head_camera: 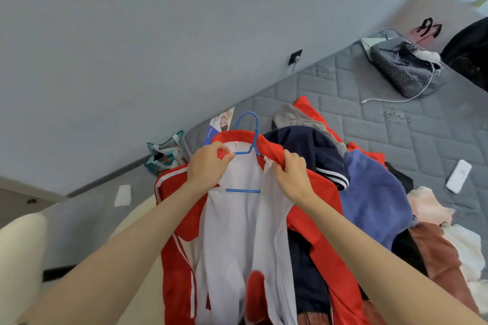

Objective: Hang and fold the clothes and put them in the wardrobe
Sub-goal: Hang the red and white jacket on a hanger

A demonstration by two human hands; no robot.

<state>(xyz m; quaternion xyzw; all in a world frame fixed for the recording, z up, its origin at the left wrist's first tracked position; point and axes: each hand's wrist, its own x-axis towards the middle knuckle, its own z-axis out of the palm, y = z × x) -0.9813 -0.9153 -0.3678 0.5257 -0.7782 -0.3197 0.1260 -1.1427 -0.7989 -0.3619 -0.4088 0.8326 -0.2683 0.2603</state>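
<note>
Left hand [208,166] pinches the collar of the red jacket [322,200] on one side of the neck. Right hand [290,177] grips the other side of the collar, with its fingers curled round the red cloth. Both hands hold the jacket up, and it hangs down open between the two arms, so its white inside shows.

A blue hanger [243,191] is inside the jacket. Its hook sticks up above the collar, and its bottom bar shows just below the hands.

Behind the jacket and to its right is a pile of clothes [369,198] on a grey mattress [383,124]. A navy top [303,145] in the pile touches the jacket.

I think this is the hanging step, and the jacket is being set on the hanger. Next, the collar needs a tug so both shoulders sit flat. Then one hand should take the hook and carry the jacket to the wardrobe, which is not in view.
</note>
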